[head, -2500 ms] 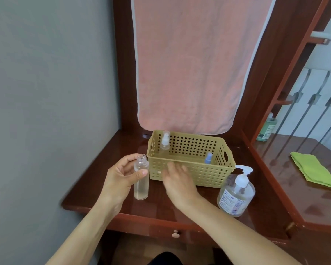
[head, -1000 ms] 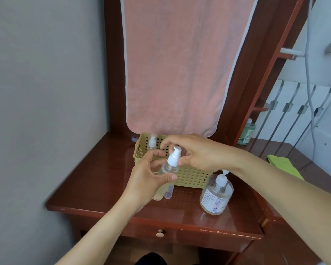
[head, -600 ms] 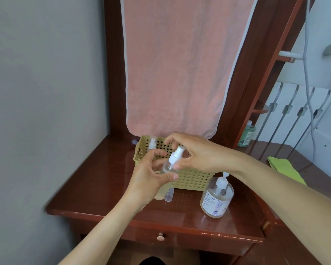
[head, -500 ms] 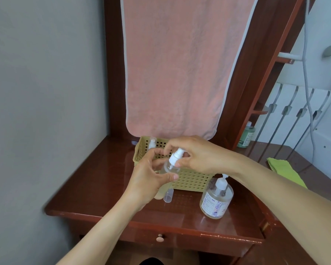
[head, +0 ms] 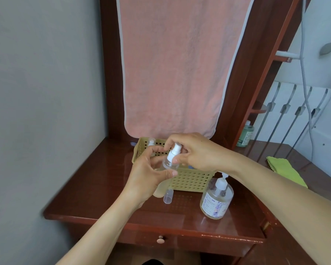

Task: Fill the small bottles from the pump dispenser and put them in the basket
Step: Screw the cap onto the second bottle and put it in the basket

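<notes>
Left hand [head: 149, 175] is wrapped round the body of the small bottle [head: 169, 164], thumb across the front. The bottle is tilted and sits just in front of the basket [head: 189, 180]. Can't tell if its base touches the table [head: 103, 188]. Right hand [head: 197, 152] pinches the white spray head [head: 175, 150] at the neck, fingers curled on it. Looks like the screw-on step.

Risks:
- Tilted bottle plus angled head could cross-thread, and it would then leak in the basket.
- Squeezing the body before the head seats would push liquid out the neck. Wet fingers would then slip.
- The clear cap [head: 168, 196] stands just beside the bottle base. My left hand could knock it off the front edge.
- The pump dispenser [head: 216, 201] sits under my right forearm, so dropping the arm could hit the pump.
- A second bottle [head: 151, 142] stands in the basket's far-left corner. A careless drop-in could topple it.
</notes>
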`<state>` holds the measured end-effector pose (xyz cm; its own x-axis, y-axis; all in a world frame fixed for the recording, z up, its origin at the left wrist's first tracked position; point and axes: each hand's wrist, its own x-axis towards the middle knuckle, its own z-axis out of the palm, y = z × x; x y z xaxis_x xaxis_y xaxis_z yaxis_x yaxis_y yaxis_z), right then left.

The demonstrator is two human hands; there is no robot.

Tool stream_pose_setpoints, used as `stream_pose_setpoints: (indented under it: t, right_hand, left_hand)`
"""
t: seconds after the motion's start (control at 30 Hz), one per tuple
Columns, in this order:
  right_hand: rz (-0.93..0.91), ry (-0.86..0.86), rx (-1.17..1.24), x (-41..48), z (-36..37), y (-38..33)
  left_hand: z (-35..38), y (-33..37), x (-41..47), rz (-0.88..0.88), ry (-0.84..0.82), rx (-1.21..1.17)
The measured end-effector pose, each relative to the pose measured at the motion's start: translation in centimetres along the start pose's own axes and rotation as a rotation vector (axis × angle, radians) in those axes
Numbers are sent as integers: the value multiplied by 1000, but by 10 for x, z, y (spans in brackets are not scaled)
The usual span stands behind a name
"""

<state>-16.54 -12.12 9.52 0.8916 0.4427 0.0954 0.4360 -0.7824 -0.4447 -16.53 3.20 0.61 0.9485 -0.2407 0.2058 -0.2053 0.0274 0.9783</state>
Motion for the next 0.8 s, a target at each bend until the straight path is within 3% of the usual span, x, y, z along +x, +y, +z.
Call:
stream_pose_setpoints:
  t: [0.2, 0.33, 0.5, 0.63, 0.8]
  right_hand:
    - [22, -52, 76, 2, 0, 2]
    - [40, 86, 24, 6, 7, 3]
    - [-7, -34, 63, 7, 4, 6]
    - [50, 56, 31, 15, 7, 7]
    - [29, 48, 56, 19, 10, 12]
  left_hand:
    - [-1, -2, 3, -8, 12, -7]
    - [1, -4, 5, 1, 38, 13]
    - [-3, -6, 9, 0, 26, 8]
    - [-2, -10, 12, 2, 56, 25]
    - [-1, -15, 16, 19, 115, 49]
